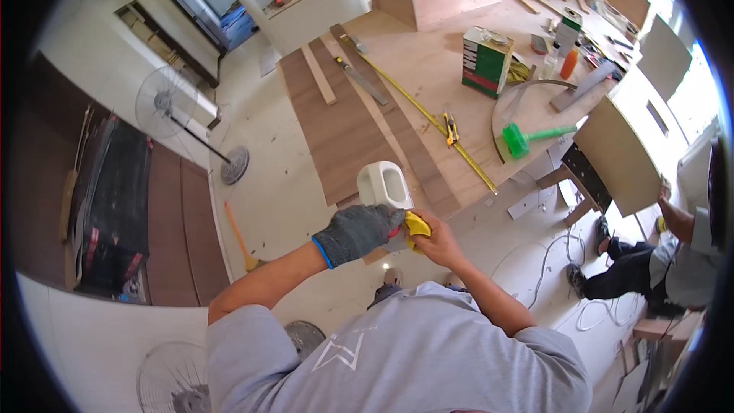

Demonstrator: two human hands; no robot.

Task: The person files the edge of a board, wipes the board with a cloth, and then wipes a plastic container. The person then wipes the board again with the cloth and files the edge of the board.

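Observation:
A white plastic jug (384, 183) with a moulded handle loop is in front of my body, at the near edge of the wooden table. My left hand (353, 235), in a dark grey glove with a blue cuff, is closed around the jug's near end. Something small and red (395, 232) shows by its fingers. My right hand (436, 241) is bare and pinches a yellow piece (417, 228) right beside the glove. What this piece is, I cannot make out, nor whether it touches the jug.
Brown boards (329, 145), a yellow tape measure (413, 107), a utility knife (451, 128), a green mallet (516, 140) and a metal can (487, 61) lie or stand on the table. At right a co-worker (680, 260) holds a panel (623, 157). Cables (544, 260) trail on the floor; a fan (164, 103) stands left.

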